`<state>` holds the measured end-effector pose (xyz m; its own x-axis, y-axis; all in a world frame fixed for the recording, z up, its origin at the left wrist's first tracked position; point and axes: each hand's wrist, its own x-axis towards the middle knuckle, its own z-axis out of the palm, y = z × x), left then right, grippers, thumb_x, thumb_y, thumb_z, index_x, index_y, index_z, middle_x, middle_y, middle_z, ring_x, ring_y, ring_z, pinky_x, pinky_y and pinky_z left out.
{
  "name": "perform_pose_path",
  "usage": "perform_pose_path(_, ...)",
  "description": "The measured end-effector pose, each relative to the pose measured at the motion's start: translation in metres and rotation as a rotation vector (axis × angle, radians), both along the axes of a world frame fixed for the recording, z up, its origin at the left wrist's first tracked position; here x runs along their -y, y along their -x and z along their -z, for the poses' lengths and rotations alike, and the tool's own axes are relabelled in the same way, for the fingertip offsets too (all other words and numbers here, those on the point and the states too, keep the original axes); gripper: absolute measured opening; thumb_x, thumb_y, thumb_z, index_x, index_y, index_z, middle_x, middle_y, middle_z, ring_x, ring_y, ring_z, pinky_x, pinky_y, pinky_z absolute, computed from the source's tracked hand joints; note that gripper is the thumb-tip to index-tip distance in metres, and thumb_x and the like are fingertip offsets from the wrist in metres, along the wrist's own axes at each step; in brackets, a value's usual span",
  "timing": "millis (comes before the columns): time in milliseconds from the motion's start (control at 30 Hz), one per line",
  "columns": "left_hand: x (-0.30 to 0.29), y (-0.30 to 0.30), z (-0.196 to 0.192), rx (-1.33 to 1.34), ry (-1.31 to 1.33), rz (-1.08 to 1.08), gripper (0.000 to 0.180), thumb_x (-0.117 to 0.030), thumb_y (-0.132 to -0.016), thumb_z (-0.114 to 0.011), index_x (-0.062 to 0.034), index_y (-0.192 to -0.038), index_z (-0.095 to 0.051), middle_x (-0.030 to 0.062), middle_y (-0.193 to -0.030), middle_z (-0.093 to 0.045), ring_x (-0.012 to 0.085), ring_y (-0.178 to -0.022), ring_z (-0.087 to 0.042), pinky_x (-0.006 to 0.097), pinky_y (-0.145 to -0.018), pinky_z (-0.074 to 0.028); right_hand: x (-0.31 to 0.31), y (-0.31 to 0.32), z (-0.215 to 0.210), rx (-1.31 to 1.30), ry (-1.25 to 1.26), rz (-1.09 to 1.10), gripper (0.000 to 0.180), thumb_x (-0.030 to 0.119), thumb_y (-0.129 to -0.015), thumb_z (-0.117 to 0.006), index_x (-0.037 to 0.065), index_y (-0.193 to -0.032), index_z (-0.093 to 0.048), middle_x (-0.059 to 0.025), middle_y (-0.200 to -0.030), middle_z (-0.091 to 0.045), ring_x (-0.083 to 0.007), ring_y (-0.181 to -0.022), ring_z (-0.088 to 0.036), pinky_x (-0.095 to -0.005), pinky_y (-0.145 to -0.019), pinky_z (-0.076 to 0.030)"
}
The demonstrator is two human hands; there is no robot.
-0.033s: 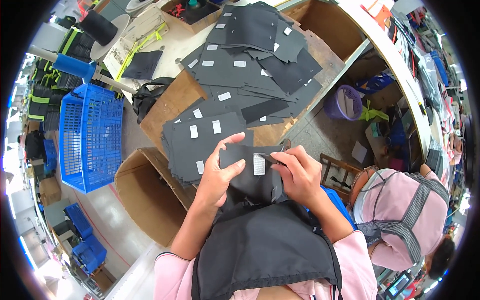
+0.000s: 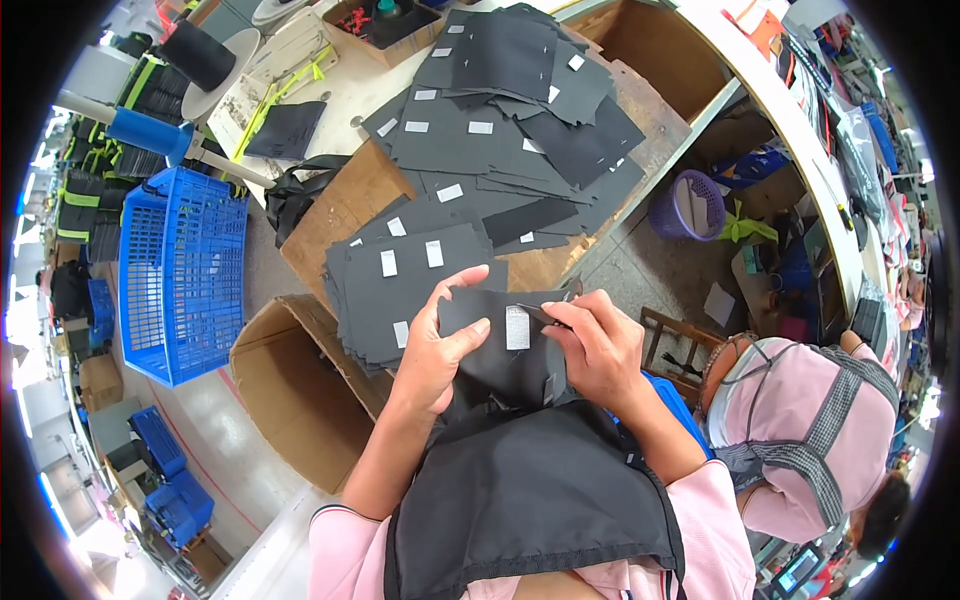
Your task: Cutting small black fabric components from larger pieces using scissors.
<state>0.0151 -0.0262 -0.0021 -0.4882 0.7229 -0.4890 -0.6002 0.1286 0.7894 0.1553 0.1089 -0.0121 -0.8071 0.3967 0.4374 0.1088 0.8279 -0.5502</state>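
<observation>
A black fabric piece (image 2: 480, 365) with a white label (image 2: 517, 328) stitched near its top edge is held up in front of my apron. My left hand (image 2: 440, 345) grips it by the left side, thumb on the front and fingers behind. In my right hand (image 2: 600, 345), closed fingers hold small dark thread snips (image 2: 532, 313), whose pointed tip lies at the label's top edge. Just beyond, a stack of black labelled pieces (image 2: 375, 300) lies on the wooden table board (image 2: 345, 205), and more of them (image 2: 450, 145) spread behind it.
An open cardboard box (image 2: 290, 400) stands left of the table, with a blue plastic crate (image 2: 185, 275) beyond it. To the right are a purple basket (image 2: 688, 205), a wooden stool (image 2: 680, 340) and another person in pink (image 2: 800, 420), sitting close by.
The snips' tip has shifted slightly left along the label's top edge. Both hands otherwise keep their places.
</observation>
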Motion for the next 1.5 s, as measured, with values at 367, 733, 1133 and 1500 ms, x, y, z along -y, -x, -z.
perform_pose_path(367, 0.005, 0.011, 0.005, 0.047, 0.022, -0.018, 0.05, 0.005, -0.076, -0.057, -0.008, -0.124, -0.053, 0.0022, -0.114, -0.05, 0.0116, -0.103, -0.049, 0.025, -0.091, -0.038, -0.033, -0.011, 0.046, 0.008, 1.748, 0.068, 0.031, 0.011, -0.081, -0.066, 0.007, -0.107, -0.05, 0.0055, -0.074, -0.041, -0.0018, -0.057, -0.036, -0.0182, -0.049, -0.03)
perform_pose_path(733, 0.013, 0.016, 0.019, 0.098, -0.095, -0.06, 0.034, -0.031, -0.089, -0.06, -0.0067, -0.113, -0.056, 0.0057, -0.111, -0.05, 0.0138, -0.1, -0.047, 0.024, -0.087, -0.038, -0.018, 0.006, 0.029, -0.016, 1.685, 0.135, 0.014, 0.016, -0.081, -0.069, 0.008, -0.078, -0.057, 0.0082, -0.063, -0.047, 0.0002, -0.05, -0.033, -0.0185, -0.046, -0.022)
perform_pose_path(1133, 0.002, 0.01, 0.012, -0.017, 0.079, 0.127, 0.029, -0.017, -0.082, -0.068, 0.0024, -0.102, -0.062, 0.0052, -0.085, -0.064, 0.0102, -0.073, -0.058, 0.024, -0.065, -0.048, 0.005, -0.008, 0.012, -0.097, 0.232, 0.14, 0.037, 0.006, -0.07, -0.073, 0.006, -0.103, -0.056, -0.0092, -0.088, -0.054, -0.019, -0.06, -0.054, -0.0298, -0.051, -0.045)
perform_pose_path(1500, 0.0, 0.012, -0.001, 0.037, 0.082, 0.244, 0.03, -0.013, -0.082, -0.066, 0.0046, -0.106, -0.06, 0.0055, -0.087, -0.064, 0.0099, -0.074, -0.059, 0.023, -0.066, -0.049, -0.02, 0.004, 0.004, -0.026, 0.087, -0.147, 0.035, 0.007, -0.061, -0.075, 0.011, -0.093, -0.063, -0.0028, -0.079, -0.056, -0.02, -0.061, -0.055, -0.0303, -0.053, -0.043)
